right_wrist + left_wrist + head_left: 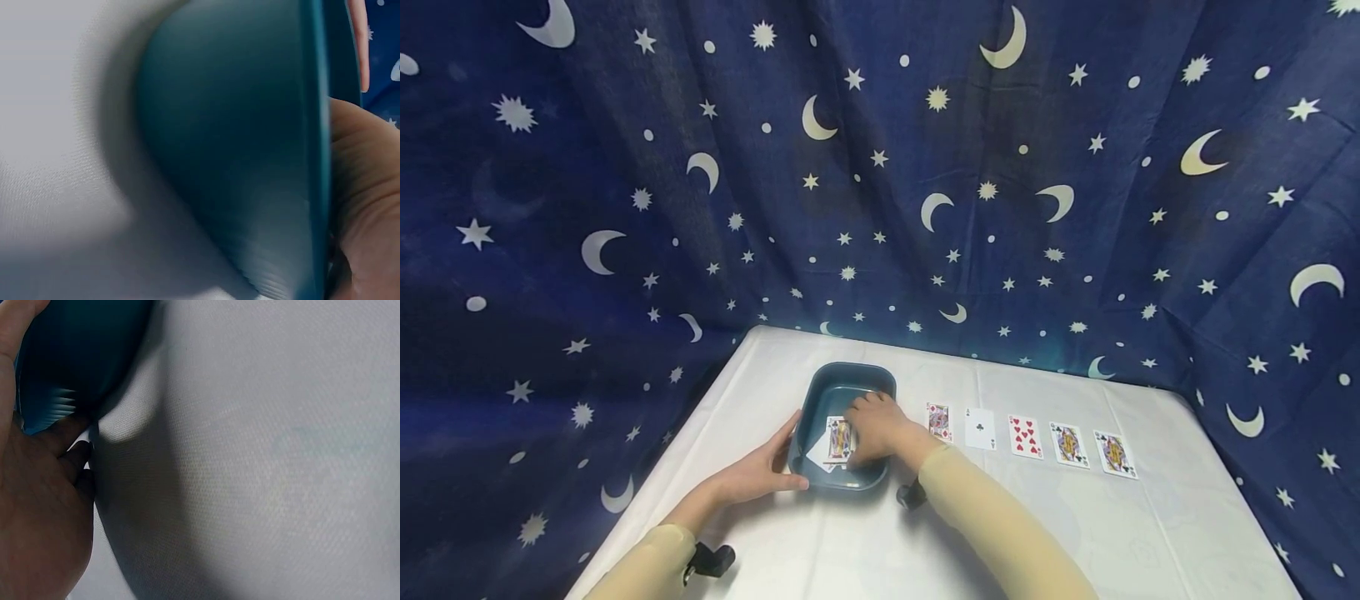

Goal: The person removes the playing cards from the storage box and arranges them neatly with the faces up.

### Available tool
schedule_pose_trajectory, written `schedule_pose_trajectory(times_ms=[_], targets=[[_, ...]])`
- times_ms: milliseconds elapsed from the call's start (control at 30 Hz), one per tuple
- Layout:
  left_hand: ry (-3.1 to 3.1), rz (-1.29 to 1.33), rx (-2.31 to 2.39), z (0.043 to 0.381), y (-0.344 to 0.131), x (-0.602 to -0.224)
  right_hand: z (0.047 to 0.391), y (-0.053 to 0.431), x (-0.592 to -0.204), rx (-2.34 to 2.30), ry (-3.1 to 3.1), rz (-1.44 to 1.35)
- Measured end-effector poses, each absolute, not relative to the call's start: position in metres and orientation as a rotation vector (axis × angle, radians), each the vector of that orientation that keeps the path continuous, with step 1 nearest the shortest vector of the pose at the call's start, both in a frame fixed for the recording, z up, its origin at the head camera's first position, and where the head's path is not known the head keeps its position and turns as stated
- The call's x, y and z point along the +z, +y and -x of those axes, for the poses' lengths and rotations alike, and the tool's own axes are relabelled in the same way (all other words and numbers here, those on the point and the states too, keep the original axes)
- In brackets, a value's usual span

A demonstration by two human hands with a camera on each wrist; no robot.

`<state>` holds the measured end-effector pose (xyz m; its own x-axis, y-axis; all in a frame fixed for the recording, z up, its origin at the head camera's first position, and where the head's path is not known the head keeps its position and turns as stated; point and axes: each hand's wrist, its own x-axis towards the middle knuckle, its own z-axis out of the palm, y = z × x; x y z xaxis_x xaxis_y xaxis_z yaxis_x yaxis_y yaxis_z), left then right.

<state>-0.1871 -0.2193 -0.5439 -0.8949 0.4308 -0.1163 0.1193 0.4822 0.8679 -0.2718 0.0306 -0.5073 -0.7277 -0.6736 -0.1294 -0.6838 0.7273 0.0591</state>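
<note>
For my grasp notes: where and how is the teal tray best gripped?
The teal tray is likely best gripped by its rim, from left and right: its walls stand up from the table, offering an edge. The left hand rests against its left side.

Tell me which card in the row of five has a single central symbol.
The ace of clubs, second from left in the head view: one central club, whereas the hearts card bears many pips and the other three are picture cards.

This is a curtained-off tabletop booth, with moon-and-star fabric (895,167) hung on 3 sides of a white-covered table (1120,533).
</note>
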Motion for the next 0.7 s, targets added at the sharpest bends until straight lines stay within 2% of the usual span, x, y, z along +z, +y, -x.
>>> schedule_pose_trajectory(times_ms=[333,700], targets=[[2.414,-0.448,1.377,0.186,-0.218,-0.544,0.273,0.049,-0.483,-0.097,2.893,1.163],[2.455,-0.417,1.378,0.185,-0.216,-0.541,0.274,0.092,-0.452,-0.304,2.977,1.096]])
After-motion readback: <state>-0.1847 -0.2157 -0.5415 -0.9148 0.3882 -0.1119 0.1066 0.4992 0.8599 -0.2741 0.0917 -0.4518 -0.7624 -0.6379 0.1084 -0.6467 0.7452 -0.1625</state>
